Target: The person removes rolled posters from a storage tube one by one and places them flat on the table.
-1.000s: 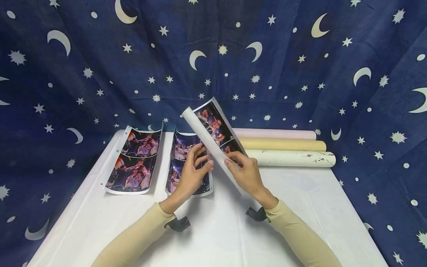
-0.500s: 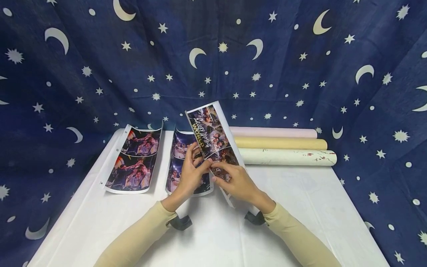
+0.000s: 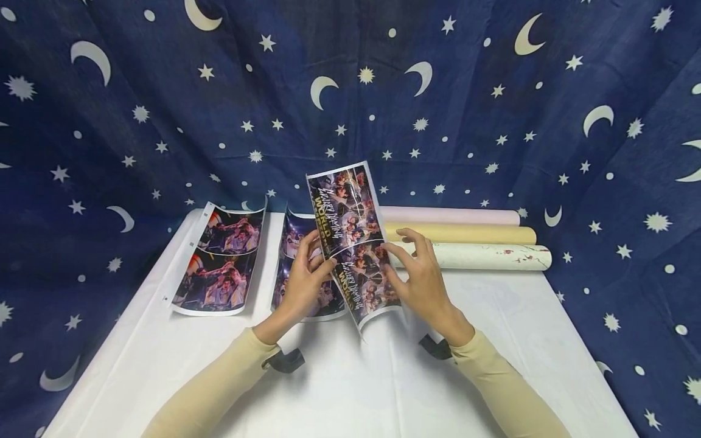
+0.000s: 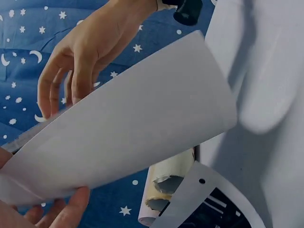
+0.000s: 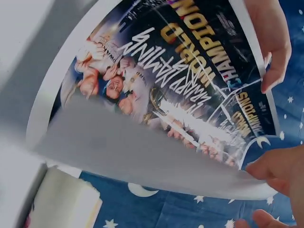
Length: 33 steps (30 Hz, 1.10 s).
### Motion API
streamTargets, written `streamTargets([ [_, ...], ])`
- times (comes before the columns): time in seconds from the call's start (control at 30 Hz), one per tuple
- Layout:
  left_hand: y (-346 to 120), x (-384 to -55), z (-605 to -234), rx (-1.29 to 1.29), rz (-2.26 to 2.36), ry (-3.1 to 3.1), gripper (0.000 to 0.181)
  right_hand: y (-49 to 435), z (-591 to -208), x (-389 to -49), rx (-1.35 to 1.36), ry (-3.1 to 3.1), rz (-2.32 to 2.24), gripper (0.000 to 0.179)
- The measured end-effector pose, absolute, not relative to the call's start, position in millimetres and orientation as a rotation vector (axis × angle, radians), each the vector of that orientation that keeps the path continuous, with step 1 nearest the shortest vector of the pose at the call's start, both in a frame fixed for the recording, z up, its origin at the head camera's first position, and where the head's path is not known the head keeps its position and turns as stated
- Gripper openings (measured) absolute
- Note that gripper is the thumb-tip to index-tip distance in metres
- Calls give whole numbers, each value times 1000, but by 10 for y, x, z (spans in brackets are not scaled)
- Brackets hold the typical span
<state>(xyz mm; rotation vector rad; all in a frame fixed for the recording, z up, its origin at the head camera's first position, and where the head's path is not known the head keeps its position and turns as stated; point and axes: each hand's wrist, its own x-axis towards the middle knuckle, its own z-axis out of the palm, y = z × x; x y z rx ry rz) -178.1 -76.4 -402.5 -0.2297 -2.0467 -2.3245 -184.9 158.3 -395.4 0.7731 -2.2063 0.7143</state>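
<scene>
A glossy poster [image 3: 356, 243], printed with two rows of group pictures and lettering, is held up above the table, its long edges bowed. My left hand [image 3: 306, 277] grips its left edge, thumb on the printed side and fingers behind. At the right edge, my right hand [image 3: 421, 277] holds the sheet between thumb and index finger, the other fingers spread loosely. The left wrist view shows the poster's plain white back [image 4: 128, 118]. Behind my left hand, a second poster [image 3: 290, 267] lies partly hidden; a third poster [image 3: 224, 261] lies further left.
At the back right lie a pink roll [image 3: 454, 216], a yellow roll [image 3: 465, 233] and a cream roll [image 3: 476, 257] with a floral pattern. A white cloth [image 3: 350, 389] covers the table. A blue curtain [image 3: 350, 91] with moons and stars hangs behind.
The poster, earlier turned with its white back partly showing, now faces up with both rows visible. My right hand has moved from its middle out to the right edge; my left stays at the left edge.
</scene>
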Motion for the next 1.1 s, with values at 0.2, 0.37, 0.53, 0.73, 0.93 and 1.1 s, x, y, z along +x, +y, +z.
streamTargets([
  [0.2,-831,-1792,-4028,-283,-2327,-2064,60,1693,-3944,-1873,765,-2359,811,48],
  [0.37,-919,-1822,-4031,-292,-2340,-2102,55,1802,-3922,-1888,757,-2493,1059,50],
  [0.53,-1032,-1876,-4047,-334,-2362,-2043,55,1907,-3914,-1933,752,-2583,1331,52],
  [0.73,-1132,-1949,-4082,-427,-2243,-2079,52,1995,-3908,-1991,761,-2633,1635,50],
  [0.93,-1183,-1987,-4111,-412,-2192,-2214,36,2035,-3902,-1997,743,-2612,1884,62],
  [1.1,-1245,-1992,-4117,-444,-2377,-2141,64,2055,-3926,-2004,845,-2525,2084,82],
])
